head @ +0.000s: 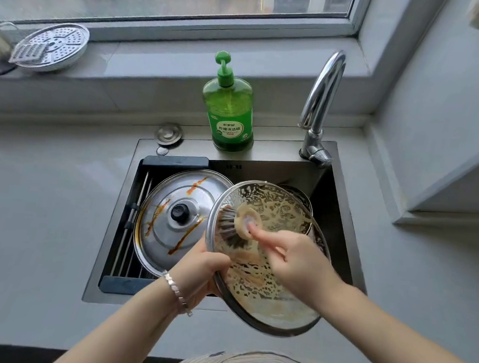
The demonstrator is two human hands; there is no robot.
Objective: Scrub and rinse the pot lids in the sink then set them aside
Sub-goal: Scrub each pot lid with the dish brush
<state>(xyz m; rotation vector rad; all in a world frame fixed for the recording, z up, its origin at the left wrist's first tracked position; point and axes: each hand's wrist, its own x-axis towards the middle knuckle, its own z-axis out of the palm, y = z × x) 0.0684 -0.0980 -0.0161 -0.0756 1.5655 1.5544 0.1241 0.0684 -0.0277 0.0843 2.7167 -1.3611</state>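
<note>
A glass pot lid (273, 298) with a steel rim, smeared with tan foam, is tilted over the sink (342, 220). My left hand (197, 268) grips its left edge from below. My right hand (292, 259) holds a round dish brush (237, 225) with dark bristles pressed on the lid's upper left part. A steel lid (166, 232) with a black knob and brown sauce streaks lies in the sink's left side on a drain rack. Another lid's edge (301, 196) shows behind the glass one.
A green dish soap bottle (229, 107) stands on the sink's back ledge, the chrome tap (318, 107) to its right. A steamer plate and grater (52, 46) lean on the windowsill at far left. Grey counter (40, 206) lies on both sides.
</note>
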